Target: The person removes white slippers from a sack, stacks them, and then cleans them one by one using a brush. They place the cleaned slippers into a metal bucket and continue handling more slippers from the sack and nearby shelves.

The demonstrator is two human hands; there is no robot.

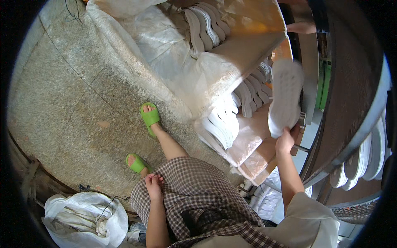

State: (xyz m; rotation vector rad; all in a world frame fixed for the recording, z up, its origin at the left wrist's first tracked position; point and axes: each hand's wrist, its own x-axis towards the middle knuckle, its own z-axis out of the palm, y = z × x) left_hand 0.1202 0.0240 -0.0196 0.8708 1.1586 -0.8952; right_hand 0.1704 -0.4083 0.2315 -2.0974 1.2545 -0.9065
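My right hand grips the heel end of a white shoe sole and holds it up, tread side showing, above a cardboard box packed with rows of white soles. My left hand rests on my knee, fingers loosely curled on the checked skirt, with nothing in it. My feet wear green slides on the concrete floor.
A second open box with grey and white soles stands farther off, draped in white sacking. More soles lie on a curved conveyor rim at the right. A white sack sits at lower left. Another person's arm shows at the top right.
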